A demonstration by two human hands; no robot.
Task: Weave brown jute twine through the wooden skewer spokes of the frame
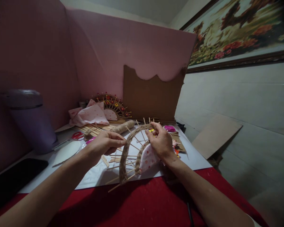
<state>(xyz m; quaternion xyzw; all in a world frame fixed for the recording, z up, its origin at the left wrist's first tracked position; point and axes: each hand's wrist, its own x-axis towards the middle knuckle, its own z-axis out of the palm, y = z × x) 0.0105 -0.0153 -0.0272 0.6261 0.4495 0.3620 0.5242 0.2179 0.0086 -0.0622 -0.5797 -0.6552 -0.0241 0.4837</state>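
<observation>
A half-round woven fan point(123, 160) made of thin wooden sticks and brown twine is held up at a tilt above the table. Its outer twine band arcs over a smaller inner band, which borders a pink dotted cloth half-circle point(150, 158). My right hand point(161, 140) grips the fan at its upper right, thumb and fingers closed around the band and sticks. At the band's outer left edge my left hand point(109, 143) is closed in a pinch, its fingertips at the twine; what lies between them is too small to make out.
Behind the hands lie a twine roll point(123, 126), loose sticks point(94, 128), pink cloth point(91, 114) and another decorated fan point(115, 105). On the left are red-handled scissors point(77, 135), a white disc point(67, 152), a purple tumbler point(33, 123) and a dark phone-like slab point(21, 176). Cardboard point(151, 97) stands behind.
</observation>
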